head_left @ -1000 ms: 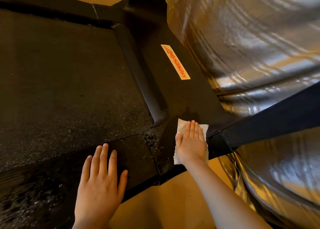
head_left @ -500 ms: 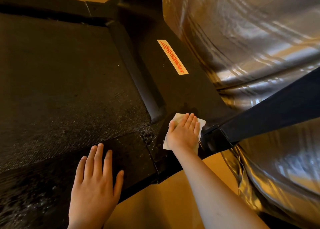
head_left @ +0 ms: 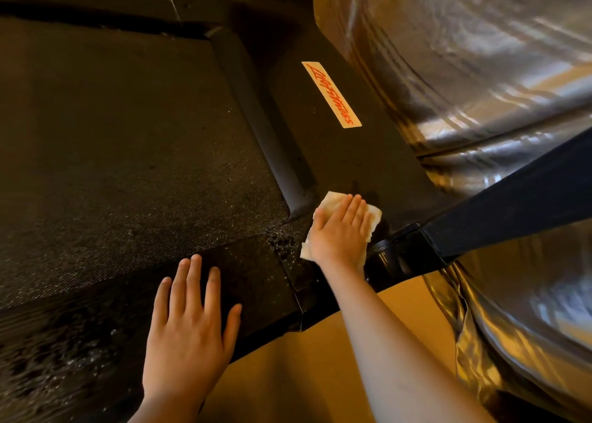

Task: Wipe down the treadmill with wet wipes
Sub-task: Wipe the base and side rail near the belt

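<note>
The black treadmill (head_left: pixel 368 153) fills the view, its textured belt (head_left: pixel 128 153) on the left and a side rail with an orange-lettered label (head_left: pixel 331 94) on the right. My right hand (head_left: pixel 341 230) lies flat, fingers straight, pressing a white wet wipe (head_left: pixel 374 214) onto the near end of that side rail. The wipe's edges show around the fingers. My left hand (head_left: pixel 189 329) rests flat with spread fingers on the black rear end cover of the deck. Wet specks and crumbs (head_left: pixel 283 240) dot the cover between the two hands.
A dark upright strut (head_left: pixel 512 192) joins the frame just right of my right hand. A large shiny silver cover (head_left: pixel 464 54) rises along the right side. Tan floor (head_left: pixel 304 374) shows below the deck's rear edge.
My right hand has slid the wipe forward along the side rail, away from the rear corner. My left hand has stayed flat on the end cover.
</note>
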{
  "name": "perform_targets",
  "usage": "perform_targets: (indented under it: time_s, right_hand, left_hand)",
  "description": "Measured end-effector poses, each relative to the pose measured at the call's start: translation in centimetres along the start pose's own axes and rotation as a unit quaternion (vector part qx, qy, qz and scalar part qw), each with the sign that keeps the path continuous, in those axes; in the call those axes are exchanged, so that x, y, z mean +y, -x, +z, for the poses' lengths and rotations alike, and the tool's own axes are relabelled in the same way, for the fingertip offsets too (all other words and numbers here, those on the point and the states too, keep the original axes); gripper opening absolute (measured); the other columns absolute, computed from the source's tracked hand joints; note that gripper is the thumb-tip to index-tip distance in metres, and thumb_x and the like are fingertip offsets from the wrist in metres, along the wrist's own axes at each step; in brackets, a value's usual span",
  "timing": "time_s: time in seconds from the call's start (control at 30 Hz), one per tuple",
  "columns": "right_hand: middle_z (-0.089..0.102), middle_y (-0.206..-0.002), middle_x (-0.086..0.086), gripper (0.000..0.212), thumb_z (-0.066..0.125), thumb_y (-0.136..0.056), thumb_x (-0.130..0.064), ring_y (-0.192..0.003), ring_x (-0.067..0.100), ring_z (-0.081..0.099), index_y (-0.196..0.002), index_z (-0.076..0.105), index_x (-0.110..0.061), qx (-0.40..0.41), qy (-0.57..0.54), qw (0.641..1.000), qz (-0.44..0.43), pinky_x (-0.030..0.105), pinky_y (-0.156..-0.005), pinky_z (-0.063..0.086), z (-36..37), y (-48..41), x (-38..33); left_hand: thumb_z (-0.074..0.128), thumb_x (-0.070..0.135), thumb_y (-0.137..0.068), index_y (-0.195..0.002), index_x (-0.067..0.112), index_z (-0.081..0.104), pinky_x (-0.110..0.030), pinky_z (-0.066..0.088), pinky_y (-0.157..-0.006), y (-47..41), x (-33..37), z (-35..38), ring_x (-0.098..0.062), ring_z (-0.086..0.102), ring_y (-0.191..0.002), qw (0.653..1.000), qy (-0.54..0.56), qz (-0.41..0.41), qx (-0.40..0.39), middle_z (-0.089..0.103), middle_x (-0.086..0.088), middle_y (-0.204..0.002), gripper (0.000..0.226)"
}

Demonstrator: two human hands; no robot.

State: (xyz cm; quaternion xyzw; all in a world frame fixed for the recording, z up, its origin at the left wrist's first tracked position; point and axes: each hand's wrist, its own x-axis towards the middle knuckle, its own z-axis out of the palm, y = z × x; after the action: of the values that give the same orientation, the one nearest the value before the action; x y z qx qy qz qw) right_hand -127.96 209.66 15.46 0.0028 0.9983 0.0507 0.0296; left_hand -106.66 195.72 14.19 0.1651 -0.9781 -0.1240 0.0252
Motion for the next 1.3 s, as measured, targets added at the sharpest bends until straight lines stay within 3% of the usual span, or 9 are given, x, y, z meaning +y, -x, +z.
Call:
perform_targets:
  time_s: [0.27,0.43,0.63,0.87,1.03,1.17,1.3]
  right_hand:
    - [-0.003,-0.162,0.011,0.077,-0.011,-0.091,-0.051,-0.149,0.022,-0.009,-0.153,0.0,-0.007,0.059,-0.086,0.993,-0.06,0.037,-0.119,-0.012,2.2,6.8,-1.0]
    - [0.02,-0.159,0.01,0.068,-0.002,-0.102,-0.046,-0.149,0.022,0.013,-0.151,0.024,-0.008,0.101,-0.112,0.983,-0.108,0.036,-0.119,0.003,3.5,10.9,-0.2]
    - [0.011,-0.161,0.006,0.066,-0.002,-0.101,-0.048,-0.15,0.019,0.004,-0.153,0.015,-0.011,0.089,-0.126,0.979,-0.134,0.036,-0.122,0.003,3.8,11.6,0.9]
    - [0.019,-0.159,0.01,0.065,-0.001,-0.101,-0.047,-0.148,0.024,0.015,-0.15,0.018,-0.009,0.078,-0.084,0.982,-0.147,0.041,-0.119,0.016,3.2,10.4,0.5]
    - [-0.013,-0.161,0.006,0.077,-0.016,-0.086,-0.054,-0.148,0.018,-0.015,-0.151,-0.012,-0.013,-0.003,-0.046,0.987,-0.156,0.038,-0.121,-0.006,1.5,7.2,0.1]
    - [-0.013,-0.162,0.01,0.072,0.01,-0.1,-0.054,-0.148,0.022,-0.016,-0.153,-0.011,-0.008,-0.032,-0.016,0.995,-0.092,0.041,-0.12,-0.009,0.7,4.3,-0.1]
    - [-0.013,-0.162,0.012,0.077,0.014,-0.1,-0.056,-0.148,0.025,-0.016,-0.153,-0.011,-0.007,-0.042,-0.005,0.996,-0.079,0.044,-0.119,-0.011,0.3,3.9,0.1]
  left_hand:
    - [0.029,0.049,-0.094,-0.132,-0.002,0.055,-0.056,0.03,-0.111,0.1,0.2,0.0,-0.043,0.038,-0.137,1.0,-0.001,0.003,-0.001,0.04,-0.029,-0.146,0.069]
    - [0.027,0.048,-0.095,-0.132,-0.003,0.055,-0.057,0.032,-0.11,0.3,0.2,0.0,-0.043,0.038,-0.137,1.0,-0.001,-0.001,0.0,0.04,-0.03,-0.146,0.069]
    - [0.027,0.048,-0.095,-0.132,-0.002,0.055,-0.056,0.032,-0.111,0.2,0.3,0.1,-0.042,0.038,-0.137,1.0,0.001,-0.002,0.012,0.04,-0.029,-0.146,0.069]
    - [0.027,0.049,-0.096,-0.133,0.0,0.055,-0.056,0.033,-0.111,0.2,0.3,0.4,-0.041,0.038,-0.138,1.0,-0.007,-0.003,0.016,0.041,-0.028,-0.146,0.068]
    - [0.027,0.049,-0.096,-0.133,0.0,0.055,-0.055,0.031,-0.111,0.2,0.2,0.4,-0.041,0.037,-0.138,1.0,-0.013,-0.001,0.014,0.04,-0.028,-0.147,0.067]
    - [0.028,0.049,-0.095,-0.132,0.0,0.055,-0.056,0.032,-0.111,0.2,0.2,0.4,-0.041,0.038,-0.138,1.0,-0.013,0.0,0.017,0.041,-0.028,-0.146,0.067]
    - [0.028,0.049,-0.095,-0.132,-0.001,0.055,-0.056,0.032,-0.111,0.3,0.2,0.4,-0.042,0.038,-0.138,1.0,-0.011,0.0,0.018,0.041,-0.029,-0.146,0.068]
